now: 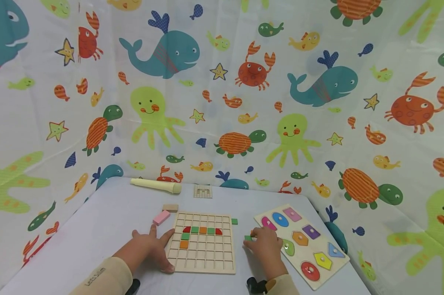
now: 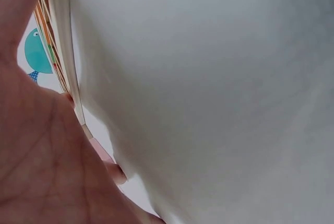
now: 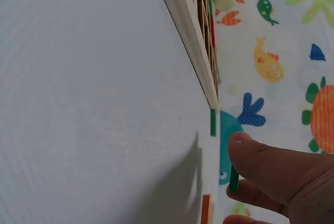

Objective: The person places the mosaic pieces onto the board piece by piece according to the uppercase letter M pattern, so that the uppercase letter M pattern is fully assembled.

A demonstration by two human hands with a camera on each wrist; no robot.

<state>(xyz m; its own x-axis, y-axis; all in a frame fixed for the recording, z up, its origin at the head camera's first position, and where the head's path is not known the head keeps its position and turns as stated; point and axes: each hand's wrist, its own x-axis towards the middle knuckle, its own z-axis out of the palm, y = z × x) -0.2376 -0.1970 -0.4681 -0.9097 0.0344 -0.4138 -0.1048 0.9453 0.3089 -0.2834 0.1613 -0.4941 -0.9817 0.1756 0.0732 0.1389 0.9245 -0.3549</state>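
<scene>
A wooden grid board (image 1: 203,254) lies in the middle of the table, with several red, green and orange tiles (image 1: 202,230) set in its upper rows. My left hand (image 1: 153,248) rests flat on the table against the board's left edge (image 2: 65,51), fingers spread and straight. My right hand (image 1: 256,241) is just right of the board and pinches a small green tile (image 1: 248,237) between thumb and finger; the right wrist view shows that green tile (image 3: 233,179) edge-on. A second green tile (image 1: 234,221) lies loose by the board's upper right corner.
A shape puzzle board (image 1: 319,272) with coloured knob pieces lies right of my right hand. A pink block (image 1: 161,217), a tan block (image 1: 170,207), a cream cylinder (image 1: 156,185) and a small grid piece (image 1: 202,191) sit toward the far edge. Sea-animal fabric walls surround the table.
</scene>
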